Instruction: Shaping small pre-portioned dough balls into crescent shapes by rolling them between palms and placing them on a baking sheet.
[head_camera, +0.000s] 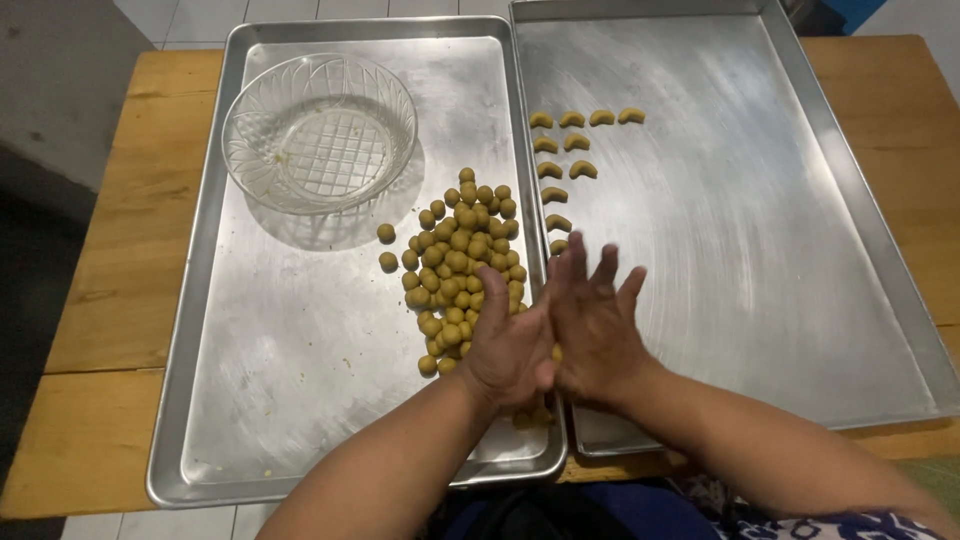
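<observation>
Over two steel trays (300, 400) on the wooden bench (110, 300), left hand (508, 345) and right hand (592, 325) press palms together beside small round olive-green dough balls (460, 260), grip contents hidden.

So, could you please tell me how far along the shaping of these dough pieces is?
About ten crescents already lie on the right tray. The left hand and right hand are pressed palm to palm; what is between them is hidden. A large heap of dough balls waits on the left tray.

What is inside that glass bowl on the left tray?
The glass bowl looks empty apart from a few tiny crumbs; the tray shows through its patterned bottom. The dough balls lie beside it on the tray, partly covered by the left hand.
</observation>
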